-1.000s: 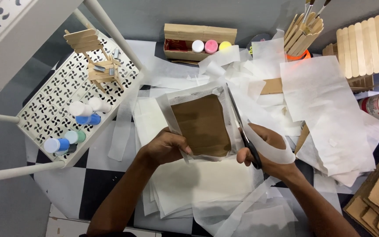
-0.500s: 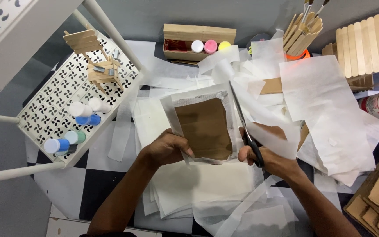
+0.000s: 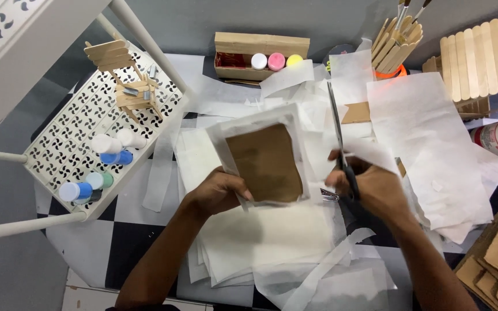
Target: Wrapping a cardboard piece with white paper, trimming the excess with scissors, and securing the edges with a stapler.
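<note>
White rack [image 3: 59,144] with paint bottles [image 3: 110,148] far left. Left hand [image 3: 217,193] grip clamped on brown card [image 3: 266,162] wrapped in white paper, centre, above paper pile. Right hand [image 3: 370,187] grip closed around scissors [image 3: 340,144], blades up beside card.

Two bare forearms in view — no sleeves, no watch, no rings — left hand [image 3: 217,193], right hand [image 3: 373,187], both ungloved.
</note>
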